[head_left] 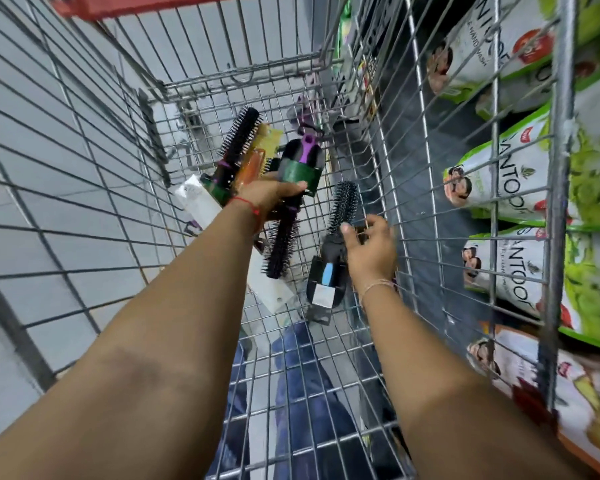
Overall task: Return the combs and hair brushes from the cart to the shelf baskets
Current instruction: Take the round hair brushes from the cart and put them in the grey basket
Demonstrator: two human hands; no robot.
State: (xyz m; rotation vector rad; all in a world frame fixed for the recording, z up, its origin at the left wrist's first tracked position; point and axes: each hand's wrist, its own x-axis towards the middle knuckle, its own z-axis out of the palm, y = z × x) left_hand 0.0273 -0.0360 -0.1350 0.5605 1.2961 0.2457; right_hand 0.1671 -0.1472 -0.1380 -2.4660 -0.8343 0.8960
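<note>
Both my forearms are reaching down into the wire cart (388,140), and nearest me is my right hand (369,252), fingers spread and loosely curled, holding nothing yet. It hovers right at the round brush with the blue handle card (338,216), thumb just at the bristles, though I can't tell whether I'm touching it. That brush lies on the cart floor, bristle head pointing away from me. If I pinch it by the bristles instead of the handle, I reckon it rolls out of my fingers, and the handle could snag in the mesh.

A little to the left, another dark round brush (283,245) lies on the floor with a white packaged comb (201,202) under it. Easy to forget that flat white card down there.

Further out, my left hand (274,197) is closed around a bundle: a purple-and-black brush in a green sleeve (300,164), an orange comb (253,164) on a yellow card, and a long round brush (238,143) fanning out above my fist. That's the real risk, I think. The grip is full and the pieces splay in different directions, so adding one more could let something slide out and clatter back into the cart.

Beyond the right wall of the cart, green-and-white handwash pouches (499,181) line the shelf. No baskets visible from here.
</note>
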